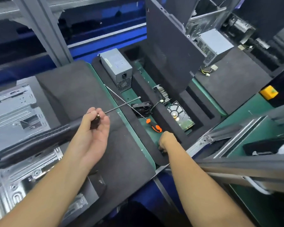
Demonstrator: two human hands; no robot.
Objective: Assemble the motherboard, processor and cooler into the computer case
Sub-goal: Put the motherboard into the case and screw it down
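Computer case (15,115): nine o'clock, open steel chassis; no board visible inside.
Left hand (95,128): palm up, fingers curled round a dark-handled screwdriver (121,105), shaft aimed at two o'clock.
Orange screwdriver (154,126): lying centre, in the foam tray (185,98).
Right hand (165,142): five o'clock, dipped into a tray slot; fingertips hidden, grip unclear.
Advice: probably fetching a part, so lift it straight out and keep the long shaft clear.

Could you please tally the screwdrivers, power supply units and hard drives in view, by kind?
Screwdrivers: 2, held screwdriver and orange-handled screwdriver
Power supply units: 2, centre power supply and right power supply
Hard drives: 1, hard drive
Total: 5
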